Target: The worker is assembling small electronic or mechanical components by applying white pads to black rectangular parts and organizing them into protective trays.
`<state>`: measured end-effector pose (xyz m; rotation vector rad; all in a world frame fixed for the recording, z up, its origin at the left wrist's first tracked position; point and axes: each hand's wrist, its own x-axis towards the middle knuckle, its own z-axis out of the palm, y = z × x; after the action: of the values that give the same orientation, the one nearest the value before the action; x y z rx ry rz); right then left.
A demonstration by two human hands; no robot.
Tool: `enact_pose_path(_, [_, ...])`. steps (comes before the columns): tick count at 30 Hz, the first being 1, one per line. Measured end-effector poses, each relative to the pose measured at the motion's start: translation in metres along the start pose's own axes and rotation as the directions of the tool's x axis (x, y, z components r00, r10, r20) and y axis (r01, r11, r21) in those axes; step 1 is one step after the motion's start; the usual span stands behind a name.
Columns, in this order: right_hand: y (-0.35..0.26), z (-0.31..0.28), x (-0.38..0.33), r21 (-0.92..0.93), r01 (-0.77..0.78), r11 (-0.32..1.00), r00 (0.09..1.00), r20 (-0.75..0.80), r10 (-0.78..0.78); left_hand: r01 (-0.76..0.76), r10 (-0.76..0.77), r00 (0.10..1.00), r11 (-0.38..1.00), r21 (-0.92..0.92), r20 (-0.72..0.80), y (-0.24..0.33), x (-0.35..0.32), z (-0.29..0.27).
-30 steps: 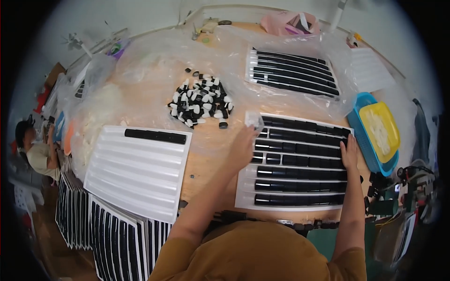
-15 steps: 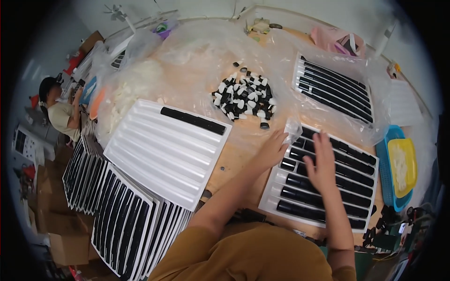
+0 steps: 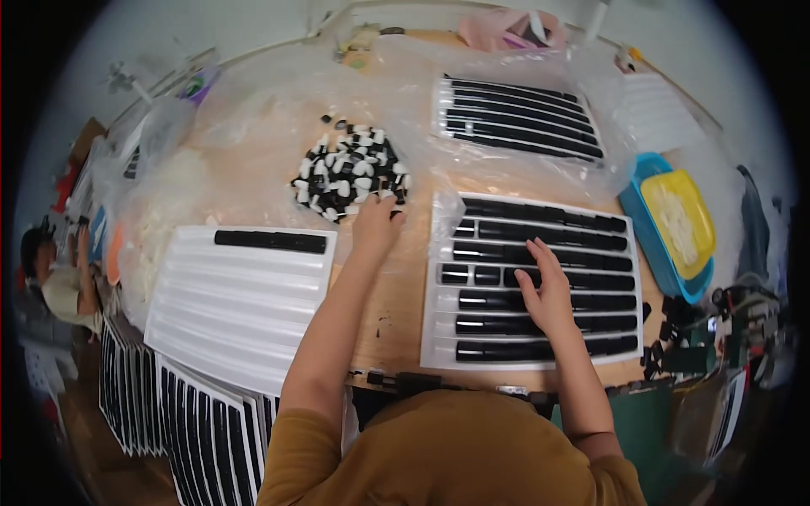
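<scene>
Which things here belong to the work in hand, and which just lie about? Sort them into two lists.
In hand:
- left hand at the pile of black and white small parts
- right hand flat on the near white tray of black strips

Lying about:
- almost empty white tray
- bagged far tray
- yellow lid on blue tub
- stacked trays

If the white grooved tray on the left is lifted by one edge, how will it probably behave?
The white tray looks thin and moulded, so it probably flexes and feels light. Only one row of black pieces sits in its top groove; tilting might let them slide. Its ribs likely stiffen it along the grooves.
</scene>
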<state>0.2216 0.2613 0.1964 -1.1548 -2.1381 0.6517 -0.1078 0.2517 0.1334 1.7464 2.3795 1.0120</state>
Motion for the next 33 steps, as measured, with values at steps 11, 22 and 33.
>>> enact_pose_path(11, [-0.017,0.007,-0.070,0.041,0.435,0.899,0.830,0.368,-0.418,-0.012,0.019,0.983,0.999,0.042,-0.181,0.012,0.000,0.018])
enact_pose_path(22, [-0.008,0.062,-0.100,-0.115,0.469,0.876,0.845,0.346,-0.408,0.083,-0.073,0.996,0.723,-0.686,0.043,0.045,-0.138,-0.038])
enact_pose_path(33, [-0.016,0.028,-0.094,-0.189,0.362,0.913,0.833,0.506,-0.225,0.221,-0.232,0.965,0.489,-0.844,0.119,0.099,-0.173,-0.005])
